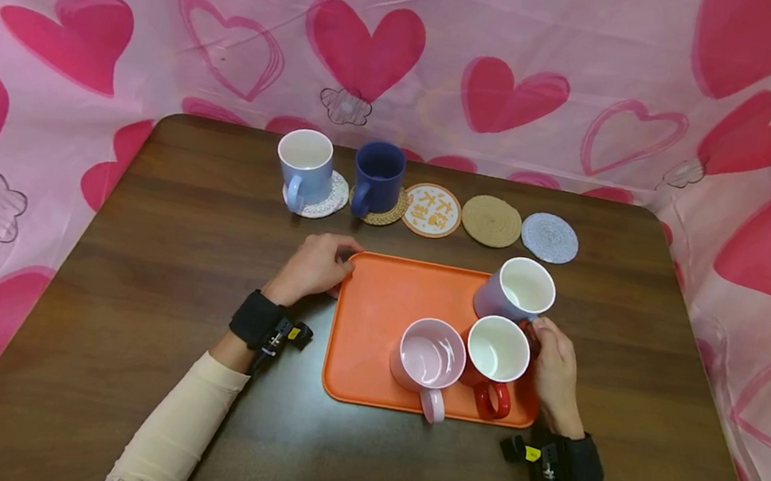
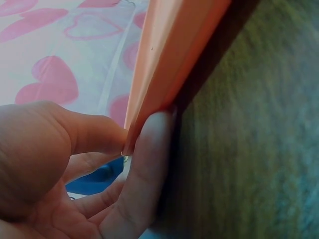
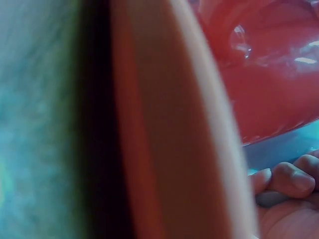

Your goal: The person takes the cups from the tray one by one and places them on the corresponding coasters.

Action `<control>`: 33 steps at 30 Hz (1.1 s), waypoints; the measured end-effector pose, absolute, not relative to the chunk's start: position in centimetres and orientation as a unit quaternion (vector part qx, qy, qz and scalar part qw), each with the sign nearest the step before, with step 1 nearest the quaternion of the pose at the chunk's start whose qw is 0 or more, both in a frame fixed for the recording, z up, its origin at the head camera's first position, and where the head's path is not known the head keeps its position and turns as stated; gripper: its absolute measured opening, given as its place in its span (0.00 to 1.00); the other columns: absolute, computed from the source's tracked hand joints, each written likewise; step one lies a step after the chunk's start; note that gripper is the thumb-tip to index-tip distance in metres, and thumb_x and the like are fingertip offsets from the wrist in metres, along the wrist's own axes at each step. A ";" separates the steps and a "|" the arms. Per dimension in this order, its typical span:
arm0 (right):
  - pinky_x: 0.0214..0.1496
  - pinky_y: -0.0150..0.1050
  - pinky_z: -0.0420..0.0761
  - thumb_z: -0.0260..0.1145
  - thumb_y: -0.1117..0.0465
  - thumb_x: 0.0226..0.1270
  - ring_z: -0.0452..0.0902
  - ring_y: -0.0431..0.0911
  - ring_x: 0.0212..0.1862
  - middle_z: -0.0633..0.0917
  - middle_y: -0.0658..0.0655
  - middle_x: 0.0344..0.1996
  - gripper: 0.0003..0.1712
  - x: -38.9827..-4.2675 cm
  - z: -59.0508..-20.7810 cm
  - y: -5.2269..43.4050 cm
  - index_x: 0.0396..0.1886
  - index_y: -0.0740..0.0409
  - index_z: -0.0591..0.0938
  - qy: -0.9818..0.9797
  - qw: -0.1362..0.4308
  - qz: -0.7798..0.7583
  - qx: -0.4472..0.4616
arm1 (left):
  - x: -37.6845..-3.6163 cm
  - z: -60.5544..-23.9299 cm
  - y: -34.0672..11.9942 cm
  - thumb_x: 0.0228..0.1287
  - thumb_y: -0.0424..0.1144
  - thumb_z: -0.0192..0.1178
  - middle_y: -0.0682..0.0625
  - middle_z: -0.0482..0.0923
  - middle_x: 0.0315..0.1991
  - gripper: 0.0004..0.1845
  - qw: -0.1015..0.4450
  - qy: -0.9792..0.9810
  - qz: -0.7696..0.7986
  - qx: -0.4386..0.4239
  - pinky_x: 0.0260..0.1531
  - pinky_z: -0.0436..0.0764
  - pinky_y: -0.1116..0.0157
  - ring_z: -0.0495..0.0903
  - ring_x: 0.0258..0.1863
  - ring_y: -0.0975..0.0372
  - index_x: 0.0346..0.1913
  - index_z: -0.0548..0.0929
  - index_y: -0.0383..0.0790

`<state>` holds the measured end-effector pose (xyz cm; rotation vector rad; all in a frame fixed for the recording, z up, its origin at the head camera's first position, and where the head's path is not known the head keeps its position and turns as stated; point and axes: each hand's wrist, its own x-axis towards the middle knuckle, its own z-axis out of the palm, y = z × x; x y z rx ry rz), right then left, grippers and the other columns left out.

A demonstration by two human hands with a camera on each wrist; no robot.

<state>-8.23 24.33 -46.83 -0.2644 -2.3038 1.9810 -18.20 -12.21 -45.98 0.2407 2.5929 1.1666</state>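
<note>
My left hand (image 1: 320,264) pinches the left rim of an orange tray (image 1: 378,304) between thumb and fingers, near its far corner. In the left wrist view, the fingertips (image 2: 154,129) lie against the tray's outer side. At the tray's right edge my right hand (image 1: 555,366) has its fingers curled at the handle of a lavender mug (image 1: 492,295) with a white inside. That handle is mostly hidden by the fingers. Close by on the tray stand a red mug (image 1: 498,351), white inside, and a pink mug (image 1: 429,356), both with handles toward me.
Along the table's far side lies a row of coasters. A light blue mug (image 1: 304,162) and a navy mug (image 1: 379,175) stand on the two at left. To their right are a printed coaster (image 1: 432,210), a tan coaster (image 1: 492,221) and a pale blue coaster (image 1: 549,237).
</note>
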 end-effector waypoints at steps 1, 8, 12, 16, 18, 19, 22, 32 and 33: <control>0.35 0.33 0.65 0.46 0.59 0.83 0.64 0.45 0.30 0.68 0.52 0.21 0.25 -8.2 -46.7 24.3 0.24 0.70 0.68 -0.752 0.047 0.652 -0.086 | -18.2 -46.0 -12.2 0.67 0.33 0.61 0.48 0.81 0.20 0.17 0.143 0.900 0.404 0.083 0.16 0.83 0.62 0.82 0.12 0.61 0.58 0.84 0.42; 0.36 0.34 0.66 0.45 0.60 0.83 0.63 0.47 0.31 0.68 0.54 0.23 0.24 -8.0 -45.9 24.3 0.26 0.73 0.66 -0.731 0.049 0.675 -0.081 | -18.2 -46.0 -12.2 0.67 0.34 0.60 0.48 0.81 0.20 0.17 0.150 0.899 0.404 0.081 0.17 0.83 0.62 0.83 0.13 0.61 0.58 0.84 0.43; 0.31 0.40 0.57 0.42 0.63 0.82 0.57 0.48 0.26 0.63 0.55 0.20 0.23 -8.3 -45.2 24.4 0.23 0.71 0.61 -0.696 0.063 0.714 -0.043 | -18.2 -46.0 -12.2 0.67 0.34 0.60 0.48 0.81 0.20 0.17 0.149 0.900 0.402 0.081 0.17 0.83 0.62 0.83 0.13 0.61 0.58 0.84 0.44; 0.29 0.41 0.57 0.40 0.65 0.82 0.53 0.51 0.23 0.59 0.56 0.18 0.23 -8.9 -44.1 24.6 0.21 0.69 0.59 -0.677 0.074 0.732 0.003 | -18.2 -46.1 -12.4 0.68 0.35 0.60 0.48 0.82 0.21 0.17 0.147 0.900 0.402 0.081 0.18 0.83 0.62 0.83 0.13 0.61 0.58 0.84 0.44; 0.28 0.38 0.62 0.40 0.65 0.82 0.54 0.52 0.23 0.59 0.56 0.18 0.24 -9.3 -43.4 24.6 0.21 0.70 0.58 -0.679 0.075 0.731 0.018 | -18.3 -46.2 -12.4 0.68 0.34 0.60 0.48 0.82 0.21 0.17 0.147 0.900 0.401 0.082 0.18 0.83 0.62 0.83 0.13 0.61 0.58 0.84 0.43; 0.28 0.37 0.65 0.41 0.65 0.82 0.54 0.52 0.23 0.60 0.57 0.18 0.24 -9.5 -43.0 24.6 0.21 0.70 0.59 -0.680 0.076 0.729 0.017 | -18.3 -46.2 -12.5 0.68 0.34 0.60 0.48 0.82 0.21 0.17 0.147 0.900 0.401 0.082 0.18 0.83 0.62 0.83 0.13 0.61 0.58 0.84 0.43; 0.31 0.35 0.71 0.41 0.64 0.83 0.58 0.50 0.23 0.61 0.57 0.18 0.24 -10.1 -41.9 24.5 0.21 0.71 0.60 -0.690 0.073 0.720 0.025 | -18.4 -46.2 -12.5 0.67 0.34 0.60 0.48 0.82 0.21 0.17 0.144 0.901 0.401 0.083 0.18 0.83 0.62 0.83 0.13 0.61 0.58 0.84 0.43; 0.31 0.37 0.68 0.41 0.65 0.82 0.56 0.50 0.24 0.61 0.56 0.19 0.23 -11.9 -39.5 23.5 0.21 0.68 0.60 -0.655 0.048 0.746 0.107 | -18.2 -46.2 -12.5 0.67 0.34 0.61 0.49 0.83 0.21 0.17 0.137 0.902 0.400 0.088 0.18 0.83 0.63 0.82 0.12 0.63 0.57 0.84 0.43; 0.31 0.37 0.67 0.41 0.65 0.82 0.55 0.51 0.24 0.61 0.56 0.19 0.23 -12.0 -39.3 23.4 0.21 0.67 0.61 -0.650 0.044 0.750 0.116 | -18.2 -46.2 -12.5 0.67 0.34 0.61 0.49 0.83 0.20 0.17 0.136 0.902 0.400 0.089 0.18 0.83 0.63 0.82 0.12 0.63 0.57 0.84 0.43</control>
